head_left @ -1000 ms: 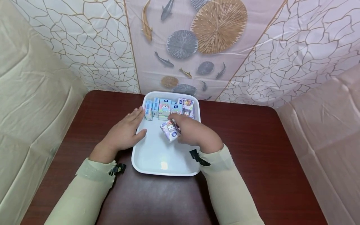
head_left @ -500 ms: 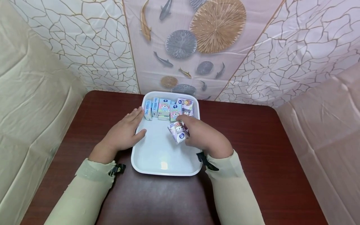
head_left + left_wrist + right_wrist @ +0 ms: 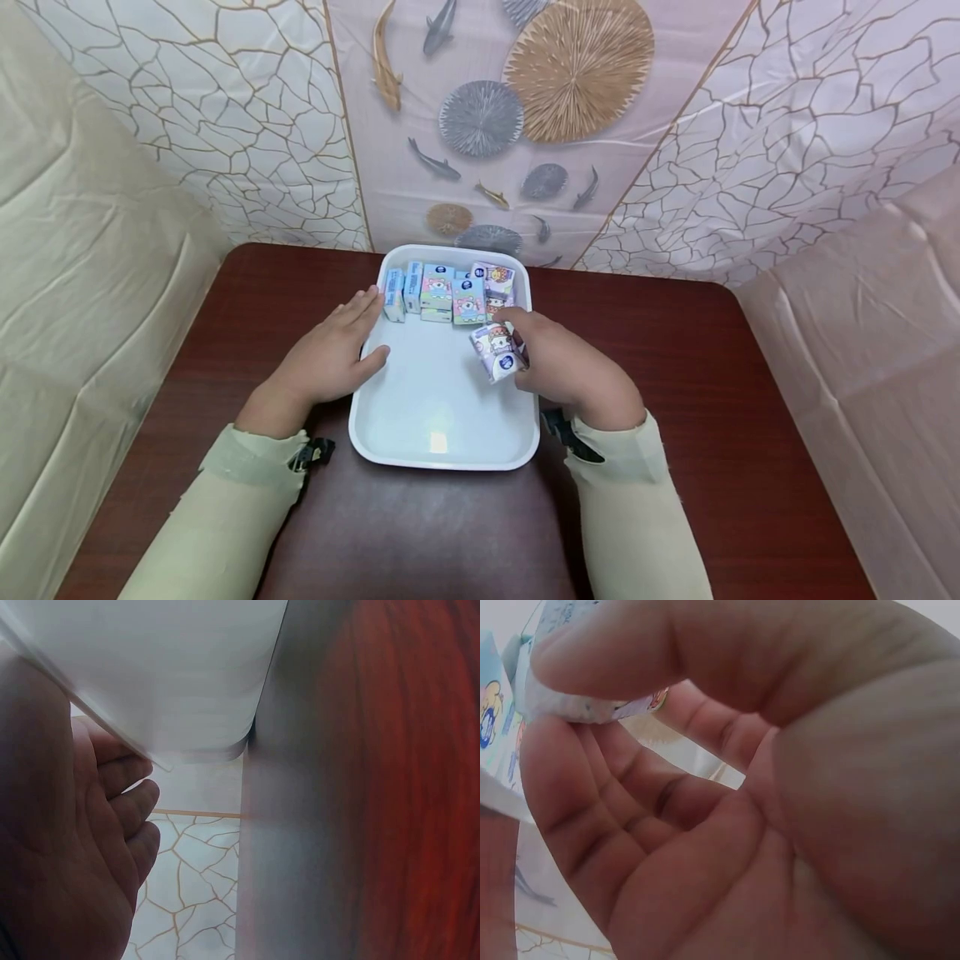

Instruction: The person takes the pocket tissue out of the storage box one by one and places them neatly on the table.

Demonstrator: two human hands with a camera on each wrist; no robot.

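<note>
My right hand point(image 3: 566, 362) pinches a small purple-and-white tissue pack point(image 3: 497, 352) with a cartoon print, tilted over the right side of the white tray point(image 3: 420, 425). In the right wrist view the thumb and fingers close on the end of that pack point(image 3: 570, 707). My left hand point(image 3: 322, 358) rests along the tray's left rim with its fingers straight. The left wrist view shows its fingers against the outside of the tray wall point(image 3: 165, 690). At the tray's far end stand several blue packs point(image 3: 438, 287) and, at the right, purple packs point(image 3: 495, 283), partly hidden by the right hand.
The tray stands on a dark red-brown wooden table point(image 3: 712, 400). A patterned cloth backdrop point(image 3: 480, 192) hangs behind the table, and beige cloth point(image 3: 877, 333) rises at both sides.
My right hand has moved to the right with the purple tissue pack, uncovering more of the blue packs. The left hand stays in place at the rim.
</note>
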